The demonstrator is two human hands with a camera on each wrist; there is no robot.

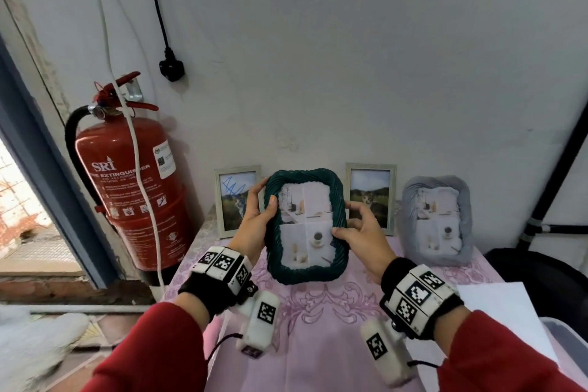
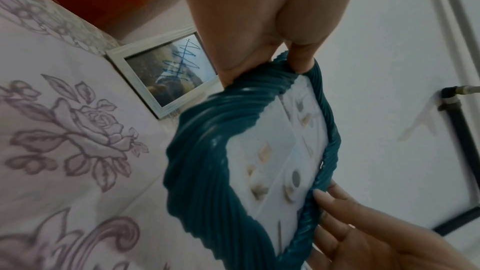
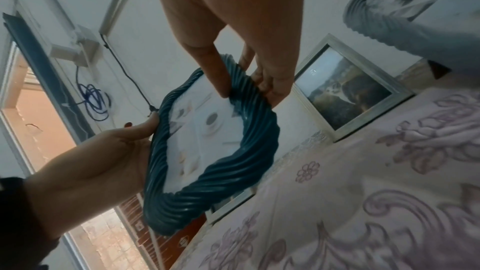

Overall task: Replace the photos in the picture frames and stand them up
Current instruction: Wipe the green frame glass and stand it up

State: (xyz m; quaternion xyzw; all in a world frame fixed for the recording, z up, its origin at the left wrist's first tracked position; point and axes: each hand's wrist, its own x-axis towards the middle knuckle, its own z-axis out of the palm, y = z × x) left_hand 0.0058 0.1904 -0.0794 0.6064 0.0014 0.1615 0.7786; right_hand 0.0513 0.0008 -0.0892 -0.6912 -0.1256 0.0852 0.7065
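Green frame [image 1: 305, 226] pinched by both hands' fingers [image 1: 272, 204] should settle gently, upright, at the bench's [image 1: 318, 312] back edge.

Four picture frames: one dark green twisted frame [image 1: 305, 226], one grey twisted frame [image 1: 437, 219], two pale wooden frames [image 1: 238, 200] [image 1: 370, 197]. One fire extinguisher [image 1: 133, 181]. One black plug [image 1: 171, 68]. Two hands [image 1: 254, 216] [image 1: 362, 229].

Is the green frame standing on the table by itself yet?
No, both the left hand and right hand grip the green frame by its sides.
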